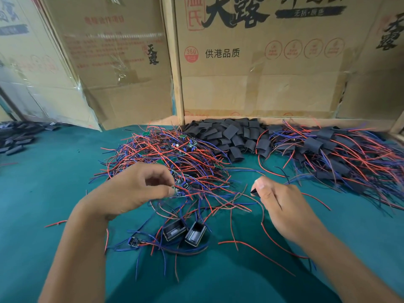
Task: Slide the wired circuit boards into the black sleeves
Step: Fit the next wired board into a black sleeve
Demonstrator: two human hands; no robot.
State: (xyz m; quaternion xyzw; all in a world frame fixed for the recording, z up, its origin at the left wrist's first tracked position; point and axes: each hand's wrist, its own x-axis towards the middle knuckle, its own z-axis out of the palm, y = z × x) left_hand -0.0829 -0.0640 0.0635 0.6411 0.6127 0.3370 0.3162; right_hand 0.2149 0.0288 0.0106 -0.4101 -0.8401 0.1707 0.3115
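Note:
My left hand pinches a small green circuit board with red and blue wires at the near edge of a big tangle of wired boards. My right hand holds a flat black sleeve between thumb and fingers, a short way right of the board. A heap of empty black sleeves lies behind. On the far right sits a pile of boards inside sleeves, wires trailing out.
Two open black box housings and a loose wired board lie on the green table cover near me. Cardboard boxes wall off the back. More black sleeves lie far left.

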